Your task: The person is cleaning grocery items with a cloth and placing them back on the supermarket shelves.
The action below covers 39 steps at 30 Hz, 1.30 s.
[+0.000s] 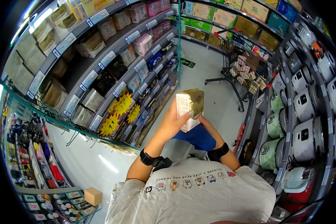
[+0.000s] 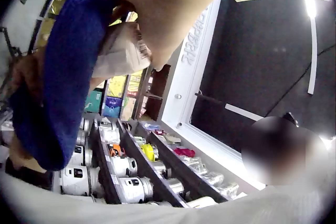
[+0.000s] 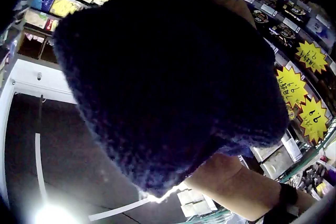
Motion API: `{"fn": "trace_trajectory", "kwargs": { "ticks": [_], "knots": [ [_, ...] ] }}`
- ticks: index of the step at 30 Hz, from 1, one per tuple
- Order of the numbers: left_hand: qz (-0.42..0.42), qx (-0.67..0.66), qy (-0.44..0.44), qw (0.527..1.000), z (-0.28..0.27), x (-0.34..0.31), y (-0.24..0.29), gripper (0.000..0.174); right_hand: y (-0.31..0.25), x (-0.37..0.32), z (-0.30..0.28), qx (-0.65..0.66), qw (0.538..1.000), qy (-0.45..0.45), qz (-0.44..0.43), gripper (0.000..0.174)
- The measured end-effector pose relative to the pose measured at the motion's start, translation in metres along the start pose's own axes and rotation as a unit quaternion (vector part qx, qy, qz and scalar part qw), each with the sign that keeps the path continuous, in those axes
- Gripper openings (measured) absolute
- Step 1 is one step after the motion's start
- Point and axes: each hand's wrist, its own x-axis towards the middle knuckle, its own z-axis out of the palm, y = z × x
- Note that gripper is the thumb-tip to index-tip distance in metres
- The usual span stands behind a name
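Observation:
In the head view my left hand [image 1: 170,118] grips a white and gold soft pack [image 1: 190,106] from its left side, thumb across the printed front. My right hand [image 1: 210,128] is at the pack's lower right corner, fingertips right at its edge. A fuzzy blue cloth [image 1: 198,137] hangs under the pack from my right hand. The cloth [image 3: 168,87] fills the middle of the right wrist view and hides most of that hand. The left wrist view shows the cloth [image 2: 71,77] beside the pack's white end [image 2: 123,58].
Shelves of tissue packs [image 1: 119,58] with yellow price stars [image 1: 123,104] line the left. Rice cookers [image 1: 304,104] fill shelves close on the right. A loaded shopping cart [image 1: 244,69] stands ahead on the grey floor [image 1: 198,59]. A cardboard box [image 1: 93,196] is at lower left.

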Motion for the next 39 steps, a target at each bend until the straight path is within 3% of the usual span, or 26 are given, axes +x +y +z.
{"fn": "trace_trajectory", "kwargs": {
  "ticks": [4, 7, 9, 10, 11, 13, 16, 19, 22, 25, 31, 36, 39],
  "knots": [
    [-0.015, 0.106, 0.038, 0.994, 0.008, -0.001, -0.005, 0.059, -0.002, 0.013, -0.041, -0.092, 0.995, 0.034, 0.007, 0.046],
    [-0.032, 0.227, 0.069, 0.971, 0.014, 0.000, -0.030, 0.051, 0.000, 0.023, -0.073, -0.231, 0.970, 0.080, -0.012, 0.042],
    [-0.083, 0.253, 0.084, 0.960, 0.020, 0.000, -0.036, 0.049, 0.004, 0.030, -0.095, -0.346, 0.931, 0.111, -0.019, 0.039],
    [-0.120, 0.278, 0.081, 0.949, 0.021, -0.001, -0.039, 0.049, 0.002, 0.025, -0.089, -0.326, 0.940, 0.100, -0.007, 0.035],
    [-0.158, 0.302, 0.078, 0.937, 0.023, -0.003, -0.043, 0.050, 0.000, 0.027, -0.098, -0.369, 0.926, 0.084, 0.000, 0.035],
    [-0.109, 0.324, 0.101, 0.934, 0.027, -0.008, -0.055, 0.048, -0.002, 0.032, -0.113, -0.451, 0.891, 0.046, 0.014, 0.036],
    [-0.114, 0.354, 0.107, 0.922, 0.031, -0.017, -0.069, 0.048, -0.010, 0.034, -0.119, -0.599, 0.796, 0.052, 0.066, 0.039],
    [-0.125, 0.384, 0.100, 0.909, 0.031, -0.026, -0.081, 0.050, -0.012, 0.042, -0.123, -0.691, 0.721, 0.007, 0.046, 0.041],
    [-0.128, 0.402, 0.100, 0.901, 0.019, -0.032, -0.088, 0.053, -0.009, 0.055, -0.104, -0.721, 0.692, -0.045, 0.000, 0.041],
    [-0.118, 0.424, 0.108, 0.892, -0.006, -0.037, -0.092, 0.056, 0.005, 0.073, -0.082, -0.724, 0.687, -0.053, -0.045, 0.039],
    [-0.184, 0.498, 0.106, 0.841, -0.088, -0.063, -0.082, 0.066, 0.054, 0.125, -0.027, -0.723, 0.690, -0.025, 0.029, 0.036],
    [-0.143, 0.531, 0.176, 0.816, -0.171, -0.086, -0.070, 0.072, 0.099, 0.186, 0.026, -0.713, 0.687, -0.089, -0.105, 0.039],
    [-0.168, 0.456, 0.185, 0.854, -0.213, -0.095, -0.049, 0.072, 0.118, 0.213, 0.060, -0.696, 0.690, -0.095, -0.177, 0.038]
  ]
}}
